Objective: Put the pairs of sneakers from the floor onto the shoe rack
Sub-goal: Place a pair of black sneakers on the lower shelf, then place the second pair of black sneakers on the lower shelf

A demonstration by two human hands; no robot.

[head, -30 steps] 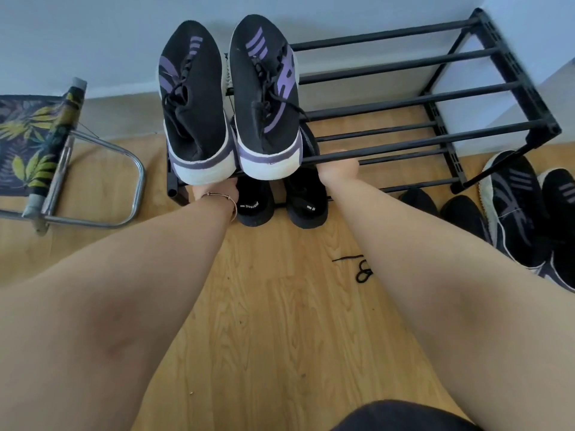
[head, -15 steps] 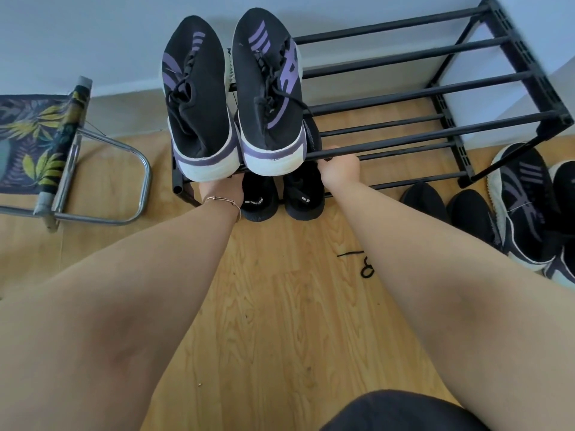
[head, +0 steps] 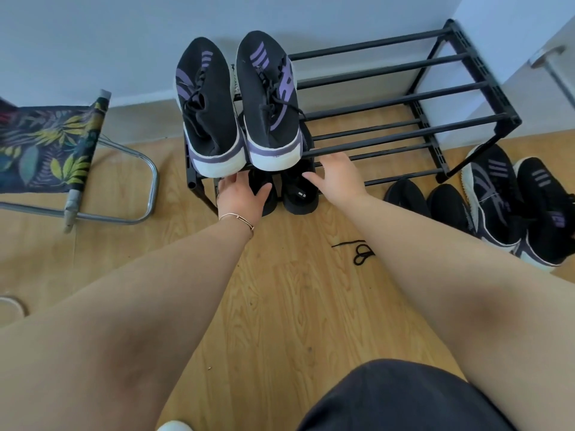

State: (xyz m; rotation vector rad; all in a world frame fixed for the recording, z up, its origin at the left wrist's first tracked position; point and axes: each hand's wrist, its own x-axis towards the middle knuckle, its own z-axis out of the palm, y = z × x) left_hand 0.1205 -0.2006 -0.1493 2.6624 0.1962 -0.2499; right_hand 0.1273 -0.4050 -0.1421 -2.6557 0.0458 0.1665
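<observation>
A black two-tier shoe rack stands against the wall. One pair of black sneakers with purple stripes rests on its top tier at the left end. Below them a plain black pair sits on the lower tier, heels toward me. My left hand hovers open over the left black heel. Fingers spread, my right hand is just in front of the top rail, holding nothing. On the floor at the right lie another black pair and a black-and-purple pair.
A folding stool with a leaf-print seat and chrome legs stands to the left of the rack. A loose black lace lies on the wooden floor under my right forearm. The right part of both tiers holds no shoes.
Both hands have drawn back from under the top-tier sneakers and opened, now showing their fingers in front of the rack. The view has tilted down slightly.
</observation>
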